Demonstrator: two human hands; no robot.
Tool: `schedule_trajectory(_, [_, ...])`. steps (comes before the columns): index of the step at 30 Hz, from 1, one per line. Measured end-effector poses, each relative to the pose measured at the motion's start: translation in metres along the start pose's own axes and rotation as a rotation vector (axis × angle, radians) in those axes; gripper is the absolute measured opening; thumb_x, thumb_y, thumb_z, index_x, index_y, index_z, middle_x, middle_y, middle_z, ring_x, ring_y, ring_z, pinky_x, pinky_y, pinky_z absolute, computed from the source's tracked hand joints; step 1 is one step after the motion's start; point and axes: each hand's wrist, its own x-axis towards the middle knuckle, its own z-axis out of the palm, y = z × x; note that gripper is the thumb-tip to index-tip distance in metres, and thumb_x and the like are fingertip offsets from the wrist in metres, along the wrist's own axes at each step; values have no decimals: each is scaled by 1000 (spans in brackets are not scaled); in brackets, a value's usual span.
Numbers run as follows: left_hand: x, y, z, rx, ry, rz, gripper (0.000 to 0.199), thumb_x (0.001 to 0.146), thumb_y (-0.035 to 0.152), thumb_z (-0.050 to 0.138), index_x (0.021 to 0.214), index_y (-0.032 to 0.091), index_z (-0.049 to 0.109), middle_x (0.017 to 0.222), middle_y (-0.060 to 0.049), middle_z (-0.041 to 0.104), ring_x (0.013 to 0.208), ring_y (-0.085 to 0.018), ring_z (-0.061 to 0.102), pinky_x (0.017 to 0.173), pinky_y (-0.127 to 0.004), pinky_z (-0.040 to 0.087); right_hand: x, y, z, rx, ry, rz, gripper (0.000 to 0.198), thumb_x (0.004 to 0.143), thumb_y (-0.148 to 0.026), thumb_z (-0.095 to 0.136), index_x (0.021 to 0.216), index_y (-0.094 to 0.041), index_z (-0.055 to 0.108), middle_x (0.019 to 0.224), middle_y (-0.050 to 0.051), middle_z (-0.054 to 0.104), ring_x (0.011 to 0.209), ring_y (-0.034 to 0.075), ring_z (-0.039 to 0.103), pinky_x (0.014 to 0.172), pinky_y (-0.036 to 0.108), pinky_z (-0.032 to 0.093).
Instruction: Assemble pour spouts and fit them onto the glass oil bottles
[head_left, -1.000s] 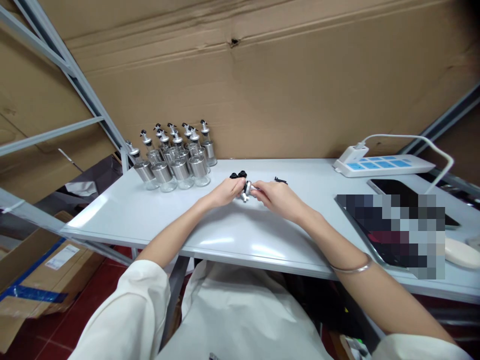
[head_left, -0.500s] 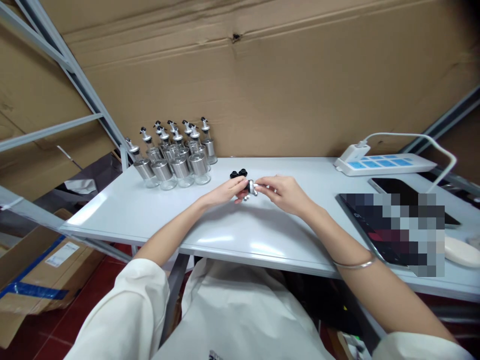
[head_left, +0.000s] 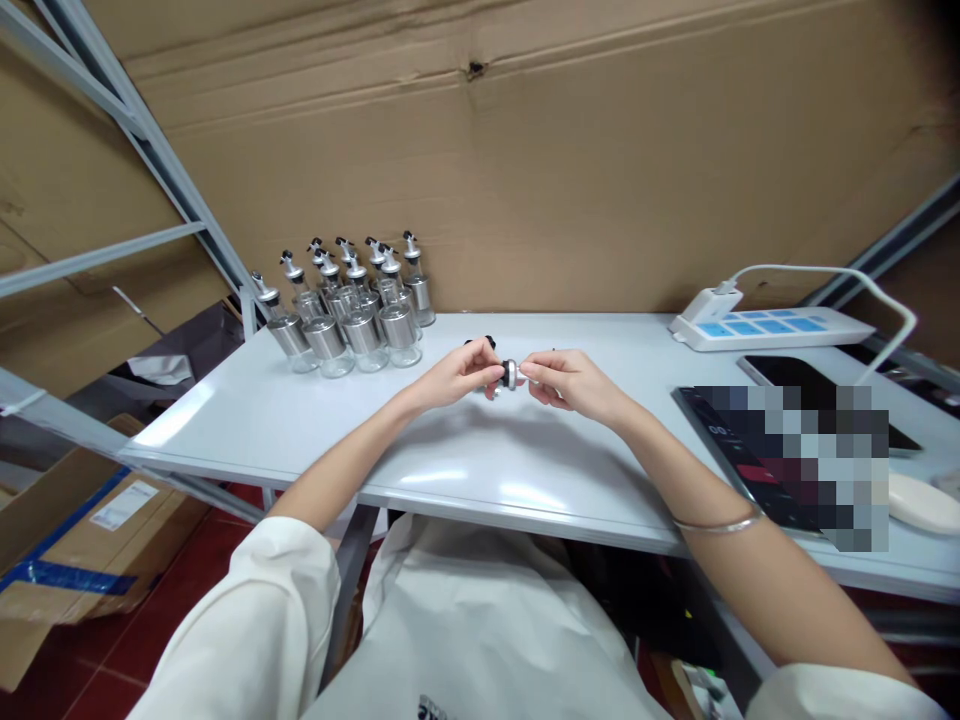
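Low over the middle of the white table, my left hand point(head_left: 456, 377) pinches the black end of a silver-and-black pour spout point(head_left: 511, 375). From the other side, the closed fingertips of my right hand point(head_left: 571, 381) grip its thin outer end. The spout lies sideways between both hands, and my fingers cover part of it. Just behind my left fingers sit black parts point(head_left: 490, 341), mostly hidden by that hand. To the left stand several glass bottles point(head_left: 327, 340) with steel sleeves; those at the back and left carry similar spouts.
A white power strip point(head_left: 780, 326) with a plugged-in charger lies at the back right. Nearer, there are a dark phone point(head_left: 757, 365), a tablet-like device point(head_left: 720, 440) and a pale rounded object point(head_left: 922, 502). A cardboard wall point(head_left: 570, 180) rises behind the white table point(head_left: 225, 420).
The pour spout has turned so its outer end points toward my right hand. My right fingers have curled in around that end, and my left hand now covers more of the black parts.
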Motion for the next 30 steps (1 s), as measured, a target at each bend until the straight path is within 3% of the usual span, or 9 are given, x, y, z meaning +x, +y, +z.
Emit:
schedule_trajectory(6, [-4, -2, 2, 98, -16, 24, 34, 82, 46, 59, 82, 16, 43, 75, -3, 62, 68, -11, 61, 69, -27, 47, 2, 3, -1, 87, -93, 57, 40, 79, -53, 53, 65, -16, 51, 41, -7, 34, 37, 6, 26, 41, 24, 18])
schedule_trajectory(12, [-5, 3, 2, 485, 4, 152, 17, 85, 31, 56, 86, 15, 51, 87, -6, 63, 82, -14, 60, 77, -29, 46, 2, 8, -2, 55, -170, 87, 44, 82, -59, 48, 62, -20, 41, 43, -8, 29, 38, 6, 24, 40, 23, 21])
schedule_trajectory(15, [-3, 4, -1, 557, 43, 181, 13, 83, 28, 57, 84, 16, 53, 88, -5, 63, 85, -15, 60, 80, -29, 46, 2, 8, -2, -1, -155, 38, 45, 84, -60, 43, 63, -20, 40, 46, -8, 32, 39, 7, 30, 42, 24, 26])
schedule_trajectory(23, [0, 2, -7, -38, 34, -44, 39, 68, 43, 74, 76, 14, 50, 70, -1, 62, 64, -11, 62, 67, -27, 48, 2, 3, 1, -266, -68, -64, 35, 89, -46, 38, 68, -19, 48, 53, -4, 46, 47, 10, 43, 56, 25, 35])
schedule_trajectory(30, [2, 6, -7, -169, 63, -84, 42, 63, 40, 80, 74, 13, 50, 68, -1, 66, 62, -12, 65, 66, -28, 49, 0, 1, 4, -454, 59, -160, 31, 90, -41, 41, 75, -19, 57, 51, -4, 48, 47, 11, 42, 53, 23, 33])
